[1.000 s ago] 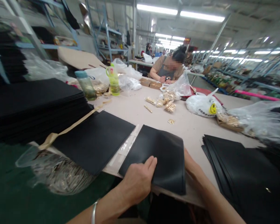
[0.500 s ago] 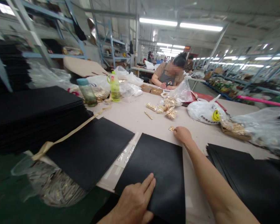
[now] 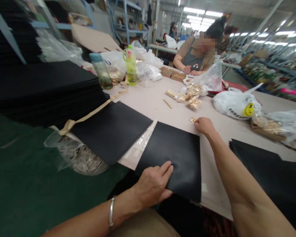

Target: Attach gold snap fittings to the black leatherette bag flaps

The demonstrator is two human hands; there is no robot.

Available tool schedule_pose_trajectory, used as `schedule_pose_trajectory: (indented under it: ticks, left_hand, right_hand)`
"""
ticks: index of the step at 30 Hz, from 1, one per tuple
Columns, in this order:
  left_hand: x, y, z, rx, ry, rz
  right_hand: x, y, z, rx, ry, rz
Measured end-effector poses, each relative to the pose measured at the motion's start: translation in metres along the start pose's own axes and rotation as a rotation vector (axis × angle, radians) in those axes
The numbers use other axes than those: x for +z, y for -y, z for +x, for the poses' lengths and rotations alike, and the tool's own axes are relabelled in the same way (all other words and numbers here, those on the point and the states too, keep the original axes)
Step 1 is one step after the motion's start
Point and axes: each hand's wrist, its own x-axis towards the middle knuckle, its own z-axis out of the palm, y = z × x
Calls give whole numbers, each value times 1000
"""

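My left hand point(image 3: 154, 184), with a silver bangle at the wrist, rests at the front edge of a black sheet point(image 3: 177, 144). Two of its fingers press together on the top face, and the thumb sits at the edge. More layers show under that sheet. Farther off, my right hand point(image 3: 204, 125) is closed at a small cluster of gold-coloured metal pieces point(image 3: 192, 120) on the table. Its fingertips are mostly hidden behind the hand. Another black sheet point(image 3: 113, 131) lies to the left, over a clear strip with small shiny pieces point(image 3: 143, 140).
Tall black stacks point(image 3: 44, 85) stand left. Bagged gold pieces point(image 3: 193, 102), a green bottle point(image 3: 131, 67) and a blue-lidded jar point(image 3: 101, 70) lie beyond. Right are a white bag point(image 3: 233, 103) and black sheets point(image 3: 259, 161). A co-worker point(image 3: 193, 56) sits opposite.
The view has tilted down and shifted left, so the table sits higher and more right in the picture. Both hands keep nearly the same places on the sheet and at the gold pieces.
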Motion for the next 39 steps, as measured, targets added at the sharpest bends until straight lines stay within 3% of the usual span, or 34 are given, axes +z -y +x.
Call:
schedule_pose_trajectory:
  ticks: [3, 7, 11, 21, 34, 39]
  left_hand:
    - [3, 5, -5, 56, -38, 2]
    - [2, 7, -5, 83, -57, -12]
    - [1, 7, -5, 99, -67, -47]
    - [3, 8, -7, 103, -86, -28]
    - [4, 7, -7, 94, -106, -40]
    - [7, 8, -7, 103, -144, -42]
  right_hand:
    - [17, 12, -43, 43, 74, 189]
    - [50, 36, -117, -35, 354, 460]
    - [67, 49, -152, -97, 396, 315]
    - [64, 68, -141, -158, 359, 5]
    - [60, 91, -119, 155, 586, 9]
    - [57, 88, -129, -231, 434, -210]
